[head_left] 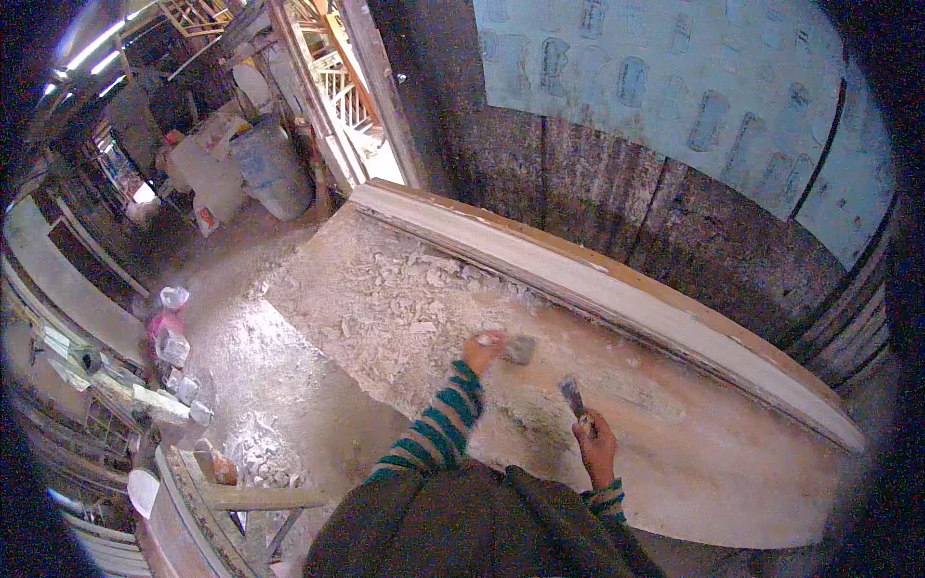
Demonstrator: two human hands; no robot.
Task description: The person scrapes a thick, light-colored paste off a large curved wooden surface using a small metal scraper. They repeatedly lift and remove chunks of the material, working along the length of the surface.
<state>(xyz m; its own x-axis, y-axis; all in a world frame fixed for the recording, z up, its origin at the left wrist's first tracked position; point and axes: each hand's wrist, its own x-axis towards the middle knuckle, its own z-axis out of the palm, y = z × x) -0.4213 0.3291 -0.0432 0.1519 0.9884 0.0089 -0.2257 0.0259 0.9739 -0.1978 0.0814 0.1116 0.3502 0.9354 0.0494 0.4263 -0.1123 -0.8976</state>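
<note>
My left hand [484, 353], in a green-striped sleeve, reaches over the dusty board and is closed on a wide, flat grey tool [520, 350]. Blur keeps me from telling whether it is a scraper or a brush. Nearer me on the right, my right hand [596, 449] grips a scraper [571, 393] by its handle, blade pointing up and away. Pale flakes and crumbs [414, 303] cover the left part of the broad work surface [732, 472]; its right part looks smoother, with a thin dusty film.
A long raised ledge [617, 284] borders the far side, before a stained dark wall with a pale blue panel [655, 87]. To the left, a wooden stool or frame [260, 498] stands near debris on the floor [260, 448]. A blue barrel [273, 169] is farther back.
</note>
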